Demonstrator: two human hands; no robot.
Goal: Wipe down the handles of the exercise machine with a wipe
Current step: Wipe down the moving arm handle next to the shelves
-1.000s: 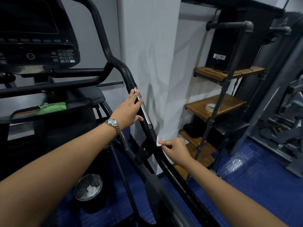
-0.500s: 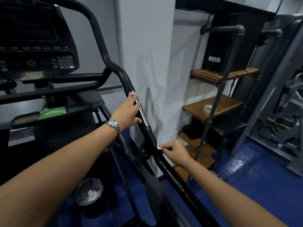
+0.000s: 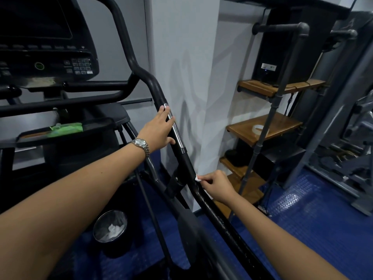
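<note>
The machine's black right handle (image 3: 188, 166) runs down from the console toward me, with a chrome sensor strip partway along it. My left hand (image 3: 158, 130) rests on that chrome part, fingers straight over the bar and thumb under it. Lower down, my right hand (image 3: 217, 185) pinches a small white wipe (image 3: 197, 178) and holds it against the outer side of the handle. Most of the wipe is hidden in my fingers. The bar below my right hand looks wet.
The console (image 3: 46, 51) is at upper left, with a green wipe pack (image 3: 66, 129) on its tray. A bin (image 3: 110, 226) holding used wipes stands on the blue floor. A white pillar (image 3: 181, 67) and a pipe-frame wooden shelf (image 3: 264, 128) are close to the right.
My right hand with the wipe has stayed at about the same spot on the handle, shifting only slightly. My left hand has kept its place on the chrome strip.
</note>
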